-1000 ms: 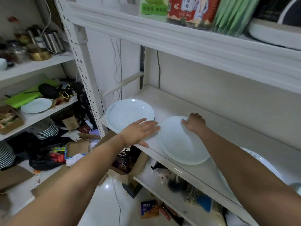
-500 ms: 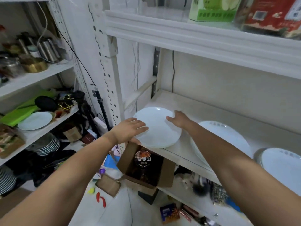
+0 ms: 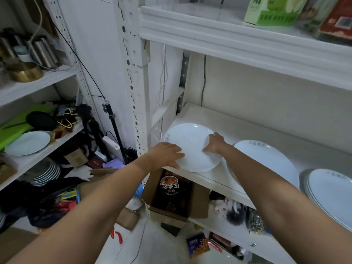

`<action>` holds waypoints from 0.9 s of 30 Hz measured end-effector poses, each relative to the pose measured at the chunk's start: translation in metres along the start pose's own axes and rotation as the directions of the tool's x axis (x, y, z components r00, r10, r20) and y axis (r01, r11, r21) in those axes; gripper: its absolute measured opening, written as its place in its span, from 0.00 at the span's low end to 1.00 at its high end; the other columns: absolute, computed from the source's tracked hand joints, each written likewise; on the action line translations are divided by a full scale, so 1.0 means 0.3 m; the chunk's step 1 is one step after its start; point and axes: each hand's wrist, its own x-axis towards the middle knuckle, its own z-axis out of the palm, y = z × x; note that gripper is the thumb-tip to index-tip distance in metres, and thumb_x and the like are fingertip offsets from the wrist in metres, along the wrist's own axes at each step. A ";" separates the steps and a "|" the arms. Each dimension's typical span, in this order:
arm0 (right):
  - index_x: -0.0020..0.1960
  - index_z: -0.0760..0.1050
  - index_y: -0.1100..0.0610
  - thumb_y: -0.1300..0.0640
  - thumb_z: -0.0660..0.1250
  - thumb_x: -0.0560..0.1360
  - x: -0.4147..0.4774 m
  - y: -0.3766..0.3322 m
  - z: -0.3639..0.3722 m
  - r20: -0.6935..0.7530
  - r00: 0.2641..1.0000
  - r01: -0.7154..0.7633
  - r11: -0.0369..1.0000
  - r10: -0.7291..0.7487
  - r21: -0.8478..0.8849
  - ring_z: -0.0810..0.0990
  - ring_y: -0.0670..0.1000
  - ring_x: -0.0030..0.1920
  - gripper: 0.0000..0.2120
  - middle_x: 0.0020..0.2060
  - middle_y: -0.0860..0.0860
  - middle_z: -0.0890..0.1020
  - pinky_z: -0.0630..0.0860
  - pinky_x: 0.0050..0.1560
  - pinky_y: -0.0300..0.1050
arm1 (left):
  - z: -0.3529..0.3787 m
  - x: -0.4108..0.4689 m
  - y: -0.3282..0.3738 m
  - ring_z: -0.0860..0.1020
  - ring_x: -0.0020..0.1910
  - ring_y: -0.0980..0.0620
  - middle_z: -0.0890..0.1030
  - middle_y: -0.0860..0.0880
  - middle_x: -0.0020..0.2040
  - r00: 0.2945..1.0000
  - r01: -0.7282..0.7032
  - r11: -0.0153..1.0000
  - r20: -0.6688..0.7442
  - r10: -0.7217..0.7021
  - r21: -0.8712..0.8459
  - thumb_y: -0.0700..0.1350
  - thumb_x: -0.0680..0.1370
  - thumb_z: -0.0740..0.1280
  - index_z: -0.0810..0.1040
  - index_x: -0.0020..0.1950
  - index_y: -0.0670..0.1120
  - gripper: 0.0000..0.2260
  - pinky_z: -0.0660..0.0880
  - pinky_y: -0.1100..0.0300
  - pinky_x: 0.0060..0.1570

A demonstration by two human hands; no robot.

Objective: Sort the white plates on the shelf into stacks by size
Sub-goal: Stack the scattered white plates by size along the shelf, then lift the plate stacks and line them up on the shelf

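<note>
On the side rack at far left, one lone white plate (image 3: 27, 142) lies flat on the middle board. Below it stands one stack of ribbed dishes (image 3: 44, 172), too many thin rims to count. One black stand (image 3: 114, 128) leans between that rack and the white shelf (image 3: 247, 128).

On the shelf there are three groups of white plates. At its left end is a pile of two. The lower plate (image 3: 167, 137) shows only as a crescent with green marks, and the top plate (image 3: 192, 147) lies on it, shifted toward the front edge. Two hands are on this top plate. The left hand (image 3: 165, 153) has its fingers laid out straight over the near-left rim, thumb along the edge, gripping nothing. The right hand (image 3: 214, 143) has its fingers bent onto the right rim, holding it.

Just beside the pile, partly behind the right forearm, lies one large plate (image 3: 266, 162) on its own. At far right is a stack of large plates (image 3: 331, 193) — at least three rims show.

One open cardboard box (image 3: 198, 199) sits below the shelf.
</note>
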 end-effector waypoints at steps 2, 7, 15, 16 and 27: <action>0.72 0.60 0.62 0.50 0.68 0.74 0.005 0.007 -0.004 -0.002 1.000 -0.008 1.000 0.008 -0.001 0.54 0.58 0.75 0.33 0.75 0.56 0.55 0.63 0.70 0.51 | -0.005 0.016 0.008 0.66 0.72 0.47 0.67 0.48 0.72 0.999 -0.001 1.000 0.040 0.001 0.010 0.61 0.80 0.53 0.61 0.75 0.48 0.27 0.68 0.52 0.66; 0.74 0.58 0.61 0.50 0.69 0.74 0.009 0.033 -0.001 0.002 1.000 -0.008 1.000 0.008 0.013 0.50 0.57 0.77 0.35 0.76 0.56 0.53 0.61 0.72 0.50 | -0.007 0.049 0.018 0.71 0.67 0.48 0.73 0.49 0.66 0.993 -0.003 1.000 0.118 0.002 0.009 0.61 0.80 0.51 0.66 0.71 0.49 0.25 0.75 0.51 0.57; 0.72 0.61 0.61 0.44 0.66 0.74 -0.011 0.055 0.024 -0.040 0.999 0.000 0.996 0.004 0.088 0.54 0.57 0.76 0.34 0.73 0.57 0.59 0.59 0.73 0.50 | -0.037 0.066 0.062 0.72 0.66 0.48 0.73 0.48 0.65 0.989 0.030 1.000 0.143 -0.029 0.002 0.61 0.80 0.52 0.66 0.70 0.48 0.25 0.72 0.52 0.55; 0.72 0.62 0.62 0.42 0.65 0.74 -0.018 0.055 0.027 -0.055 0.998 -0.006 0.992 0.013 0.125 0.56 0.57 0.75 0.34 0.73 0.57 0.61 0.60 0.73 0.51 | -0.040 0.056 0.060 0.69 0.69 0.49 0.71 0.49 0.69 0.988 0.067 0.995 0.146 -0.056 -0.073 0.62 0.79 0.53 0.65 0.72 0.49 0.26 0.71 0.53 0.59; 0.76 0.52 0.65 0.51 0.59 0.80 -0.182 0.019 0.197 -0.428 0.869 0.072 0.792 0.249 0.606 0.54 0.56 0.77 0.32 0.76 0.59 0.56 0.52 0.77 0.48 | -0.009 0.111 -0.053 0.75 0.62 0.41 0.77 0.38 0.63 0.551 0.546 -0.025 0.382 -0.742 -0.838 0.46 0.81 0.58 0.72 0.66 0.35 0.18 0.74 0.53 0.58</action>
